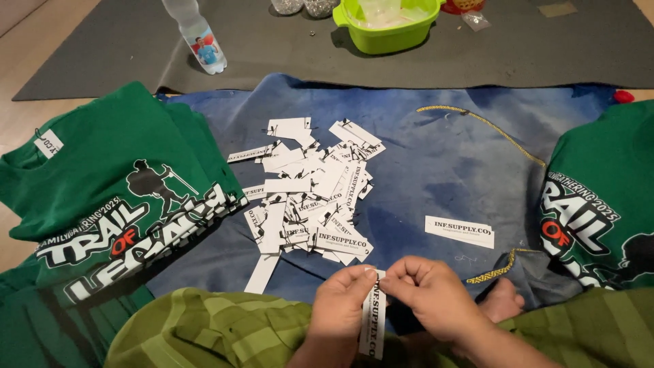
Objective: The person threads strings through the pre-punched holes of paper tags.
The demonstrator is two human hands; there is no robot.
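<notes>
- Two hands, left hand (338, 300) and right hand (429, 296), fingers pinching one white tag (372, 320).
- One loose tag (459, 231) beyond the right fingers.
- One tag heap (306, 194), uncountable.
- Two green shirt stacks: (116, 197), (603, 197).
- One bottle (197, 34).
- One green tub (385, 31).

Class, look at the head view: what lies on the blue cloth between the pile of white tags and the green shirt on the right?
One lone white tag lies there on the blue cloth, apart from the pile and the shirt.

Green basin (385, 33) at twelve o'clock cut by top edge, clear bottle (199, 37) at eleven o'clock topless, right green shirt (603, 197) at three o'clock cropped, paper tag (373, 320) partly hidden by fingers
</notes>
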